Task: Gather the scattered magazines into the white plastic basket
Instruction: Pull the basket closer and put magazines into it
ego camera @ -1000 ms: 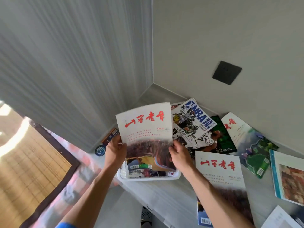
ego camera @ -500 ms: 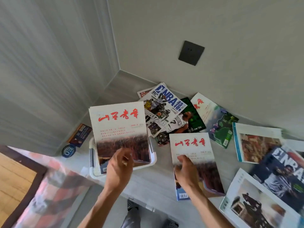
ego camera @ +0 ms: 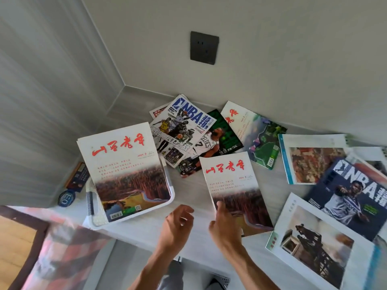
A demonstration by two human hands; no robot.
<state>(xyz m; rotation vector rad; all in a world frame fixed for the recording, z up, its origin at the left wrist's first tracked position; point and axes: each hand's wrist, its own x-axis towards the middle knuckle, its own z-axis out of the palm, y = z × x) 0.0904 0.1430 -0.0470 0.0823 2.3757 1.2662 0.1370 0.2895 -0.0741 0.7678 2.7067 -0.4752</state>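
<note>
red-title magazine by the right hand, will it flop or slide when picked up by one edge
The red-title magazine looks thin and soft-covered, so lifted by its left edge, where the right hand touches it, it would probably sag. Its cover seems glossy and it lies flat on the smooth table, so it may slide before lifting.

Magazine [ego camera: 125, 168] atop white basket [ego camera: 172, 197], right hand [ego camera: 223, 227] touching another magazine [ego camera: 234, 189]

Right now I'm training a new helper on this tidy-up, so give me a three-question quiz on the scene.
1. True or false: the white basket already holds a magazine.
2. Which hand touches the red-titled magazine on the table: A left, B right, C both?
3. Fill in: the dark wall socket sits ___ the magazine pile.

Key: 1 true; 2 B; 3 above.
</note>
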